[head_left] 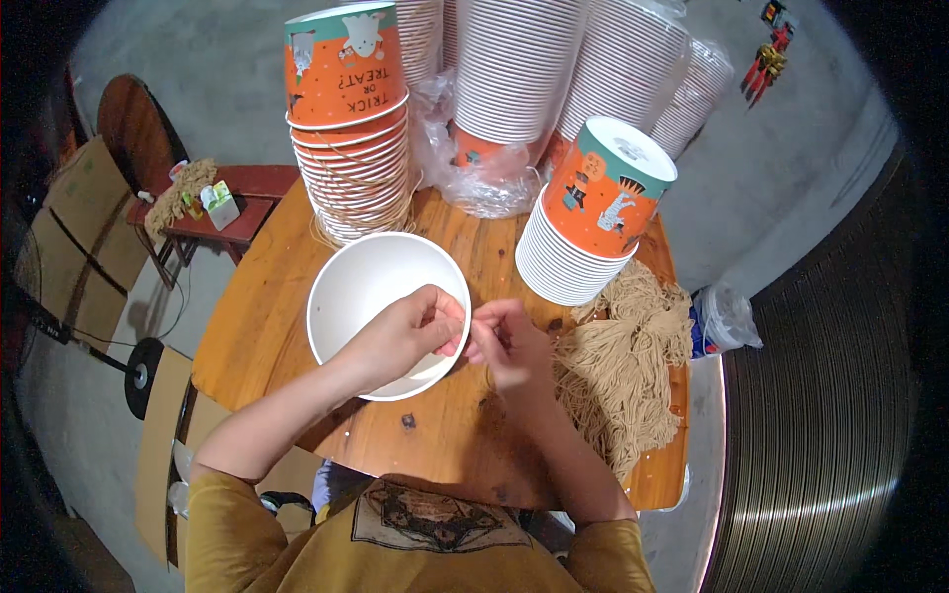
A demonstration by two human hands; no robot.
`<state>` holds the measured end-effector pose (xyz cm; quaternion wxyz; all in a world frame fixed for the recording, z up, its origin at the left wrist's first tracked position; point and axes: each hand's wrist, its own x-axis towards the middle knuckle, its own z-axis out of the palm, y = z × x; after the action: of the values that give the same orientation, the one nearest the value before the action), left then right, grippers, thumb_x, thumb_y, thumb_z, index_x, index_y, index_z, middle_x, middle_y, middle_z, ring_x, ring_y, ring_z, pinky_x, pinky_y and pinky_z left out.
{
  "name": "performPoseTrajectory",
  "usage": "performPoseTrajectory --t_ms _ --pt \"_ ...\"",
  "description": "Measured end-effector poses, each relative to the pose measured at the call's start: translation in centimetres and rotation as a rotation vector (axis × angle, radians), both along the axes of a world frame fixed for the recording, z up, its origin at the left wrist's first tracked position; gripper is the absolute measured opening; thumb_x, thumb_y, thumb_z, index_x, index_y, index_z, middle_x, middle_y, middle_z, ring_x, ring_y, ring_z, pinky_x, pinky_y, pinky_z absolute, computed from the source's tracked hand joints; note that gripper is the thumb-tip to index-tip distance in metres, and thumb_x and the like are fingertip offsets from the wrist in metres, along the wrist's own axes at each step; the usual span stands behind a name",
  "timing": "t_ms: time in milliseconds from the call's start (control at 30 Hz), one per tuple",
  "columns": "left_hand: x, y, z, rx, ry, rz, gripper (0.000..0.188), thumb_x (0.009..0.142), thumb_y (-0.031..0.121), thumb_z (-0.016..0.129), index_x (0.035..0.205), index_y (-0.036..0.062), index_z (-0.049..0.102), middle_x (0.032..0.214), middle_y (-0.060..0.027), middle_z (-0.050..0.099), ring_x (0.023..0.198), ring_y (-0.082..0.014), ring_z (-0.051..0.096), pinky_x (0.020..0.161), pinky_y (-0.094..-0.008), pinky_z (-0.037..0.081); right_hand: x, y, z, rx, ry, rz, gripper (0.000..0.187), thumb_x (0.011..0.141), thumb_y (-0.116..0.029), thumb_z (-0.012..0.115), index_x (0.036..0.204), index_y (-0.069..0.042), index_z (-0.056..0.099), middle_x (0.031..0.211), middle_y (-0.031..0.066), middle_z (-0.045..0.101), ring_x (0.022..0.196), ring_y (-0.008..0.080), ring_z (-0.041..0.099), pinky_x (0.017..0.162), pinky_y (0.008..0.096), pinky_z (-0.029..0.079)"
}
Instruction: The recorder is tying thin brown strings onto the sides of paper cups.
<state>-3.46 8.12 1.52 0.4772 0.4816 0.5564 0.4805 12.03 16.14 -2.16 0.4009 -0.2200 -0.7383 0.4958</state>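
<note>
Dark lettering and cartoon figures mark the orange-and-green bucket stack (346, 128). Just in front of it sits a smooth white bucket (354, 289); left hand (420, 321) inside, right hand (514, 346) outside, fingertips pinched together (anything held, I cannot tell).

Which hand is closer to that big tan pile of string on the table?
The right: the right hand is just left of the tan string, outside the white bucket. The left hand is farther left, reaching inside the bucket.
</note>
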Motion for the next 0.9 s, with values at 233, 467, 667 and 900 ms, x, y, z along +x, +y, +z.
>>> performPoseTrajectory --t_ms 233,467,667,900 --pt "0.2 -0.4 0.5 0.048 0.259 0.006 0.014 0.095 0.014 0.054 0.095 0.001 0.051 0.076 -0.0009 0.054 0.07 -0.0084 0.052 0.064 -0.0232 0.045 0.4 0.1 0.1 -0.08 0.008 0.059 0.006 0.091 -0.007 0.055 0.096 -0.003 0.053 0.072 0.0051 0.061 0.062 0.0113 0.062 0.054 0.0245 0.051" --pt "0.5 -0.8 0.9 0.067 0.452 -0.004 0.015 0.096 0.013 0.049 0.09 0.0002 0.049 0.068 -0.0054 0.054 0.063 -0.0112 0.052 0.06 -0.0267 0.045 0.9 0.6 1.1 -0.11 -0.105 0.202 0.004 0.092 -0.007 0.053 0.093 -0.003 0.052 0.071 0.0037 0.059 0.063 0.011 0.062 0.058 0.0256 0.052" --pt "0.1 -0.6 -0.4 0.029 0.211 -0.007 0.014 0.094 0.015 0.049 0.095 0.0009 0.049 0.075 -0.0058 0.057 0.071 -0.0135 0.057 0.066 -0.0295 0.046 0.8 0.8 0.5 -0.218 -0.091 0.229 0.006 0.092 -0.008 0.053 0.094 -0.003 0.051 0.071 0.0029 0.059 0.064 0.0106 0.062 0.057 0.0251 0.052" --pt "1.1 -2.2 1.1 0.285 0.203 -0.057 0.044 0.088 0.014 0.061 0.12 0.006 0.034 0.085 -0.0028 0.048 0.073 -0.0097 0.053 0.066 -0.0247 0.046 0.7 0.8 -0.1 -0.245 0.082 0.19 0.008 0.092 -0.011 0.056 0.095 -0.006 0.052 0.071 -0.0008 0.057 0.06 0.0067 0.052 0.055 0.0223 0.044"
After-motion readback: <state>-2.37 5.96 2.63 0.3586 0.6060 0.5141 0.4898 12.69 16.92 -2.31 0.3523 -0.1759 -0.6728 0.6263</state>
